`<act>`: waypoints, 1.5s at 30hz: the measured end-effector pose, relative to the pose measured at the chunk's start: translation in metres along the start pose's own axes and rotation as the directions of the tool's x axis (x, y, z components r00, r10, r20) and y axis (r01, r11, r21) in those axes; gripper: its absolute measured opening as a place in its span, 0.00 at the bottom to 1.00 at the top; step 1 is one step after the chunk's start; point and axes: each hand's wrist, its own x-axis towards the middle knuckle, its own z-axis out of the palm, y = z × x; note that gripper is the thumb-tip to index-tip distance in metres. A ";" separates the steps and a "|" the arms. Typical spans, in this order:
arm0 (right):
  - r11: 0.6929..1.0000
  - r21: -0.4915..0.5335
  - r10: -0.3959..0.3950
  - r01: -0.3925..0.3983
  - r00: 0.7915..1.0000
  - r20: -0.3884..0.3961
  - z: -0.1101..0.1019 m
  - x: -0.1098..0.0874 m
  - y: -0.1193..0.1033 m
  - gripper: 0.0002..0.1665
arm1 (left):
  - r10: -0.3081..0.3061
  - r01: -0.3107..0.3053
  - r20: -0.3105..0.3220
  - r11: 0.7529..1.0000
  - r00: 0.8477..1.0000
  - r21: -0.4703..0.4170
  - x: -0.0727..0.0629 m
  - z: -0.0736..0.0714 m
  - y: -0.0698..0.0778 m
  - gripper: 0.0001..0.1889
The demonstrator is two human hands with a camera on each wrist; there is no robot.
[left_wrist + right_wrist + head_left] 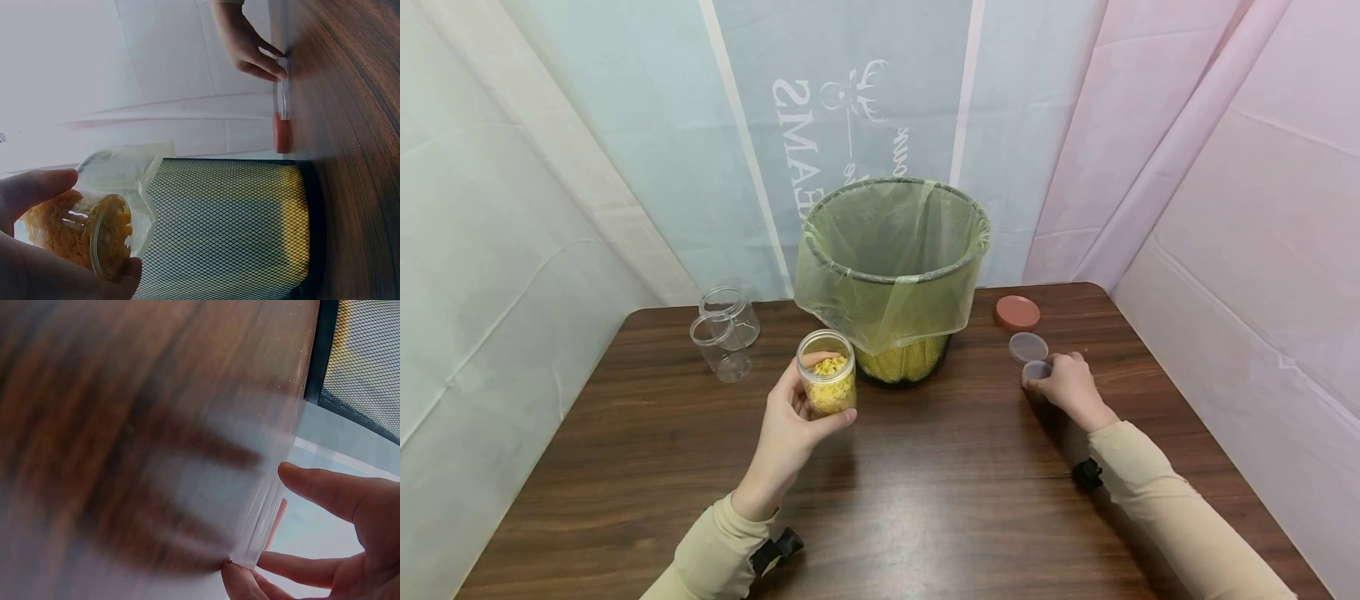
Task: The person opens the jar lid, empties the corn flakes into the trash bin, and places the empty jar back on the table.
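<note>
My left hand (790, 429) grips a clear plastic jar (827, 392) tilted above the table in front of the bin. Small yellow pieces (69, 228) partly fill the jar, and its mouth has no lid on. Over on the right, my right hand (1067, 387) holds a small clear lid (1037, 371) at the tabletop, thumb and fingers at its edge. Another clear lid (1027, 347) lies just beyond that one, and a red-brown lid (1017, 312) is farther back.
A black mesh bin (910, 362) with a yellowish liner bag (887, 308) over its rim stands at the back middle; yellow shows at its base. Two clear empty jars (747, 325) stand at the left. Cloth walls (1262, 275) border the wooden table (910, 517).
</note>
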 end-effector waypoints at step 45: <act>0.981 0.151 -0.080 0.118 0.967 -0.241 -0.050 -0.017 -0.049 0.32 | 0.037 -0.037 0.003 0.999 0.999 -0.022 0.010 0.002 0.014 0.36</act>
